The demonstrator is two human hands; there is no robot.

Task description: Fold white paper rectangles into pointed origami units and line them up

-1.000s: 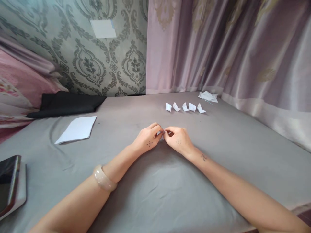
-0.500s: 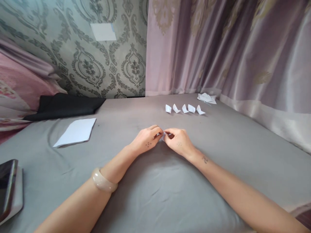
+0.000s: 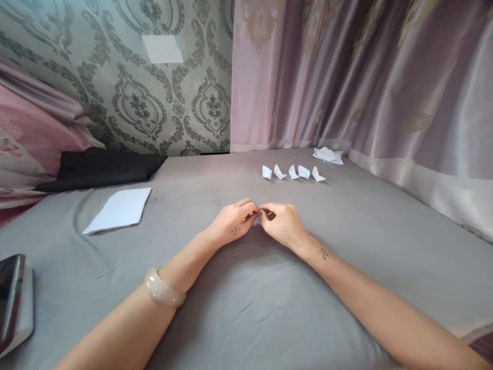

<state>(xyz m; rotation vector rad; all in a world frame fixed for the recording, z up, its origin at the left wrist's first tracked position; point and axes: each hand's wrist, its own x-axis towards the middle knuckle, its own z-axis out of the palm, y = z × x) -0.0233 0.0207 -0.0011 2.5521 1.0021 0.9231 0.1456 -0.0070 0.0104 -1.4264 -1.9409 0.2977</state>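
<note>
The person's left hand (image 3: 234,218) and right hand (image 3: 283,222) pinch a small, mostly hidden pale piece (image 3: 258,219) between them; grip unchanged since a second ago, fingertip work apparently continuing; five folded papers (image 3: 293,172) stand beyond

At rear, we see patterned wallpaper (image 3: 140,103) bearing a white card (image 3: 162,49), with a mauve curtain (image 3: 292,77) at right. At left, we note pink fabric (image 3: 34,136), a black cloth (image 3: 103,167) beside it and, nearer, a dark glossy object (image 3: 8,300) atop a white slab (image 3: 25,316), both cropped.
</note>
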